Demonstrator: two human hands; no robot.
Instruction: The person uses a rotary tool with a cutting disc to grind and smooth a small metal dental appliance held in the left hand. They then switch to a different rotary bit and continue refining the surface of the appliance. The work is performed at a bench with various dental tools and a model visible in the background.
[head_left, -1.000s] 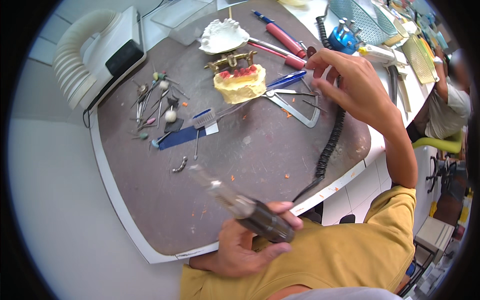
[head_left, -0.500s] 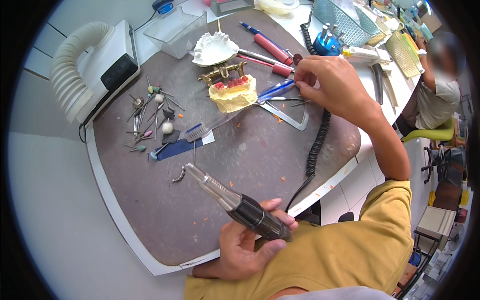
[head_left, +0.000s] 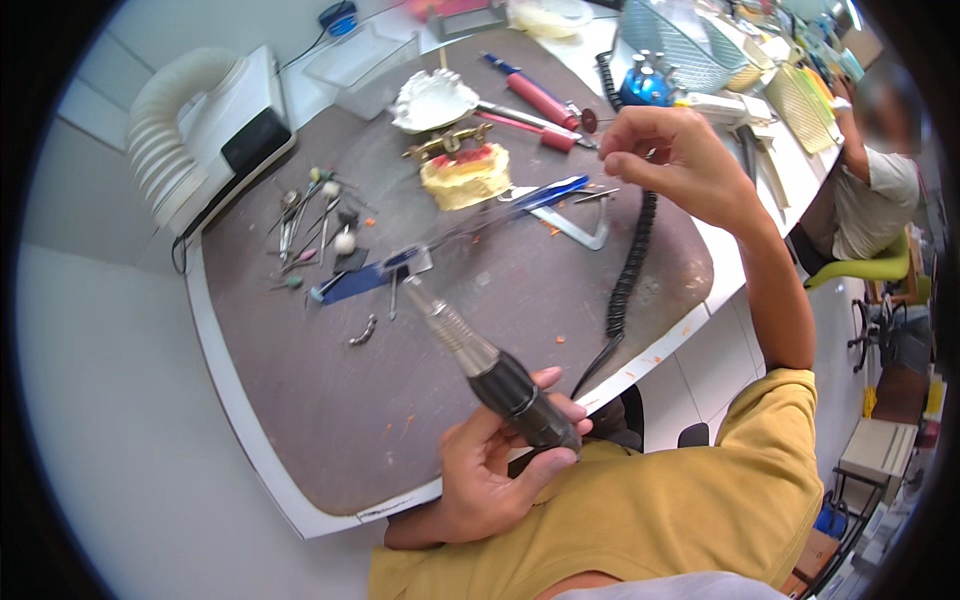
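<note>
At ten o'clock from the middle of the view, a white unit with a ribbed hose [head_left: 188,120] stands at the edge of a brown work surface [head_left: 290,400]. Moving right, a scatter of small rotary bits [head_left: 325,215] lies toward ten o'clock, nearer the middle, with a blue strip [head_left: 355,286] at nine and a curved, beaded metal piece [head_left: 364,331] at half past eight. Near twelve, a white plaster dental model [head_left: 434,100] sits just beyond a yellow one [head_left: 466,178] with red on top.

The person's left hand [head_left: 485,485] is at six o'clock, palm turned up and wrist low by the table edge. Its fingers wrap loosely under and around a black-and-silver handpiece [head_left: 505,385], thumb along the tail end; the handpiece tilts, its silver nose aimed at half past ten.

At one o'clock lies a blue-handled toothbrush [head_left: 550,196], its head blurred. A dark red disc [head_left: 589,121] and a coiled black cord [head_left: 631,265] follow.

At two o'clock hangs the right hand [head_left: 690,165], its forearm [head_left: 780,285] rising from four, wrist bent so the fingers point toward nine. Thumb and forefinger curl nearly together near the disc; whether they pinch anything thin, I cannot tell.
</note>
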